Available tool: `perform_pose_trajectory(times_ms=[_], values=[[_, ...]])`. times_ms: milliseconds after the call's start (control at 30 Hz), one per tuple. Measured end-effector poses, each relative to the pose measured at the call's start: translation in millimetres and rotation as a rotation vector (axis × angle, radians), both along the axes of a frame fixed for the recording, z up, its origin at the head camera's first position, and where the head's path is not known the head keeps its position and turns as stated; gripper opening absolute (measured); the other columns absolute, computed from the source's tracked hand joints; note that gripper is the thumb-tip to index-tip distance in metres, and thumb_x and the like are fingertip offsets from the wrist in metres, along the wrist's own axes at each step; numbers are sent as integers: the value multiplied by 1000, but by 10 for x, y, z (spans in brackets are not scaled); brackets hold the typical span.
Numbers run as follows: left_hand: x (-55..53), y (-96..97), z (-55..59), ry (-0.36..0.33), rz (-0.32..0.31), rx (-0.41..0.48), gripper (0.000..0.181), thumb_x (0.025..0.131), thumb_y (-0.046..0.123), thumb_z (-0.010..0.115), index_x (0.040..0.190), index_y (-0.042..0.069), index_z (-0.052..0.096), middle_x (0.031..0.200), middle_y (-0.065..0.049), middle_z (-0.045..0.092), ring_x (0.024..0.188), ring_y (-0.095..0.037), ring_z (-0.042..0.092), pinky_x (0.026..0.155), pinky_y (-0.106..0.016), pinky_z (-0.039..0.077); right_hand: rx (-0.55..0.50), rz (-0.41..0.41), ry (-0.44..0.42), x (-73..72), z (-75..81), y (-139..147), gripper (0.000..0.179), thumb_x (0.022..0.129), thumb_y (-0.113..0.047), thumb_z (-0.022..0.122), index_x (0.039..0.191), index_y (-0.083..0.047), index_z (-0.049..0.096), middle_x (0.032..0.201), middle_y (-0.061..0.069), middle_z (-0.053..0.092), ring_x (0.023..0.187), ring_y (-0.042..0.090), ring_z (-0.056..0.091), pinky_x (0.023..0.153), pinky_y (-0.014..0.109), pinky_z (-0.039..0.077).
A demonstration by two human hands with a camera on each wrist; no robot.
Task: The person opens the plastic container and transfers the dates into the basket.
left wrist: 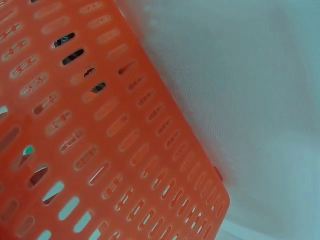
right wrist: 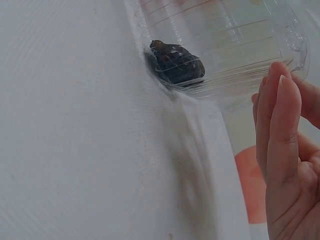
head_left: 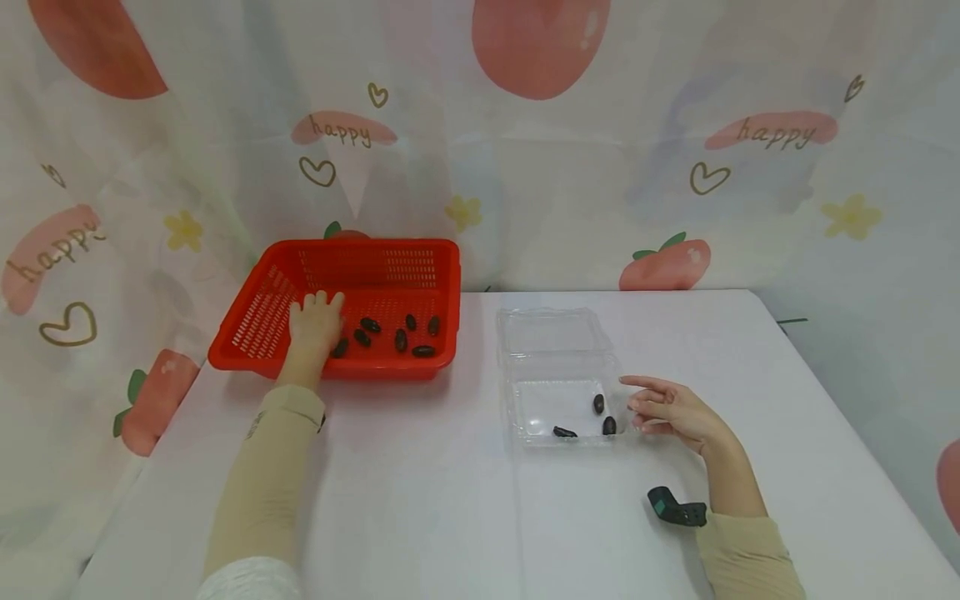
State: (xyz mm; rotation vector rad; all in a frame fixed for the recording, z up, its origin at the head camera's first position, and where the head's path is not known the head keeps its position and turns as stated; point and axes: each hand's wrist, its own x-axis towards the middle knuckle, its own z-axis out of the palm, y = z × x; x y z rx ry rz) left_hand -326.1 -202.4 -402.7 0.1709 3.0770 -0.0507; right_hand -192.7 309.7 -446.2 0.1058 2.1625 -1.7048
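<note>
My left hand (head_left: 316, 325) reaches over the near rim into a red plastic basket (head_left: 262, 364). Its fingertips and whatever may lie under them are hidden. Several dark, oval, wrinkled fruits like dried dates (head_left: 401, 340) lie on the basket floor to the right of that hand. The left wrist view shows only the slotted basket wall (left wrist: 165, 115). A clear plastic box (head_left: 558, 400) stands with its lid open, three dark fruits (head_left: 598, 404) inside. Just right of it, my right hand (head_left: 678, 414) holds nothing, index finger extended; in the right wrist view its fingers (right wrist: 284, 125) are near the box edge.
Everything stands on a white-covered table (head_left: 442, 500). A patterned curtain (head_left: 540, 183) hangs behind and at both sides. The box lid (head_left: 551, 333) lies back toward the curtain. A small black device (head_left: 677, 508) sits at my right wrist.
</note>
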Motion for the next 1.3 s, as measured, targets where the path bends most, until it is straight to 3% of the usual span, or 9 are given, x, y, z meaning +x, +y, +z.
perform_pose_trajectory(times_ms=[167,333,567,767,1100,1300], values=[[-11,48,52,104,-32,27,37,96,21,46,127,5,35,123,-24,39,116,-42,34,94,-56,27,13,-3,0,3,6,-2,54,88,-18,61,135,-3,39,80,-4,63,71,11,61,66,26,52],[22,321,224,250,-109,60,34,95,25,48,123,8,38,118,-20,41,110,-38,38,92,-53,31,10,-4,1,12,18,-2,52,88,-17,61,134,-4,40,80,-4,63,70,11,61,65,25,52],[194,876,422,383,-272,56,35,94,29,51,123,13,43,112,-13,44,103,-30,41,89,-45,34,13,2,10,18,18,-2,51,88,-17,61,134,-4,41,82,-3,63,71,11,61,65,26,52],[376,1314,369,482,-456,36,32,90,29,57,118,16,48,104,-8,49,95,-25,46,82,-39,38,13,4,17,25,18,3,52,88,-16,60,134,-3,39,83,-3,63,71,11,61,65,25,52],[661,1883,148,389,-766,13,31,91,34,53,120,21,50,104,-1,52,98,-18,48,85,-33,38,-39,10,5,21,17,2,50,89,-12,59,134,-3,40,79,-3,64,68,11,61,63,24,52],[788,2105,-29,318,-870,-60,34,93,39,49,124,25,47,110,1,50,101,-15,47,88,-30,38,-45,15,5,18,20,7,52,89,-12,58,135,-1,38,80,-3,65,69,11,61,62,24,52]])
